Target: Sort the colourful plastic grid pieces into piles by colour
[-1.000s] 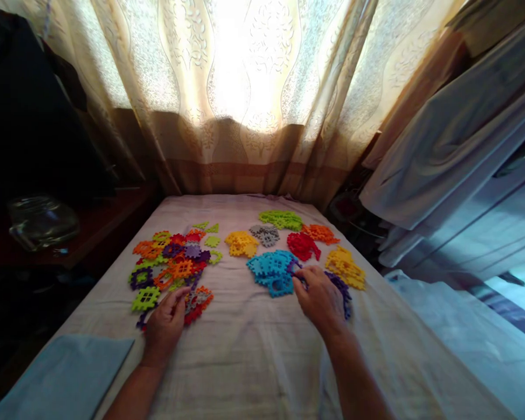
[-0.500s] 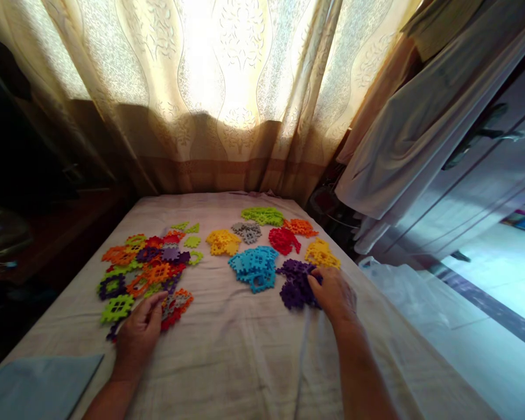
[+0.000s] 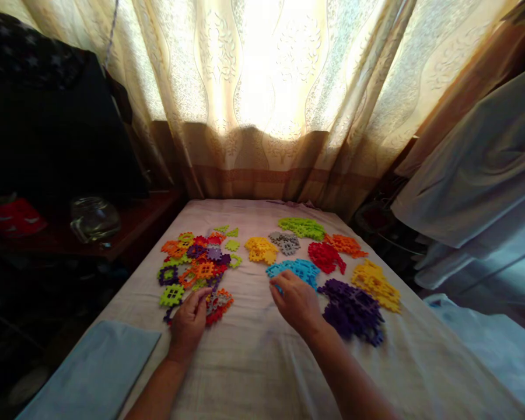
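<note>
Pale cloth [image 3: 254, 356] before a backlit curtain [image 3: 262, 93], left hand [image 3: 188, 322] and right hand [image 3: 298, 300] near toothed pieces [image 3: 205, 269] (each grip unclear)

Both hands [image 3: 188, 324] [image 3: 296, 300] are near colourful toothed pieces [image 3: 352, 312] on a pale sheet [image 3: 245, 373].

The bare right hand [image 3: 298, 303] hides part of the bright blue, toothed plastic pieces [image 3: 305, 270]. Whether the bare left hand [image 3: 188, 326] pinches anything cannot be made out. The bottom edge crops the flat, pale-blue cloth [image 3: 96, 370].
</note>
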